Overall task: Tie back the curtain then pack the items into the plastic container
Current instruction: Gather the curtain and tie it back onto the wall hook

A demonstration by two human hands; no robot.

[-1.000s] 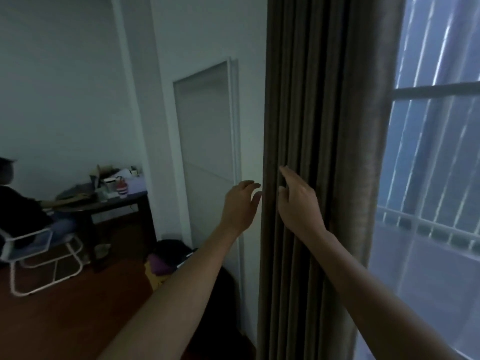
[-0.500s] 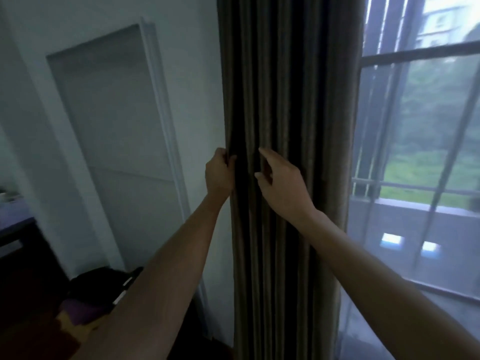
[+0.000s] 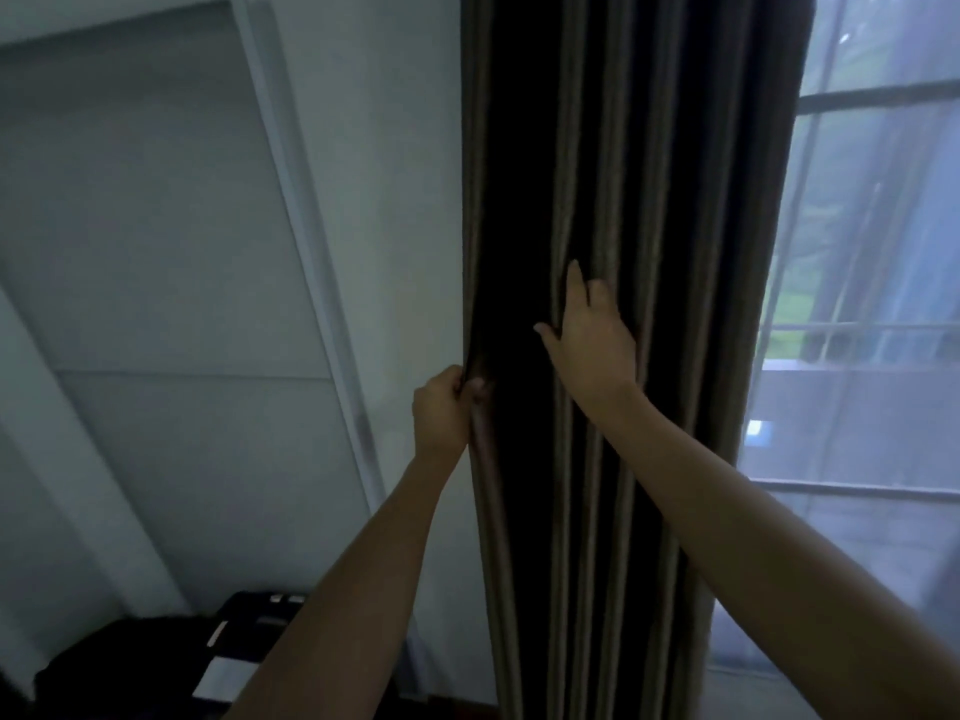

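A dark brown pleated curtain (image 3: 675,200) hangs gathered in a tall column in the middle of the view, between the white wall and the window. My left hand (image 3: 444,407) is closed on the curtain's left edge, pinching the outer fold. My right hand (image 3: 592,335) lies flat on the folds a little higher and to the right, fingers spread and pushed in between pleats. No tie-back and no plastic container are in view.
A window (image 3: 878,252) with bars and a sheer white curtain lies to the right. A pale wall panel (image 3: 171,252) fills the left. Dark bags (image 3: 156,662) sit on the floor at the lower left, next to the curtain's foot.
The view has closed in on the curtain. My left hand went from open beside the curtain to gripping its left edge. My right hand slid up and spread over the folds.
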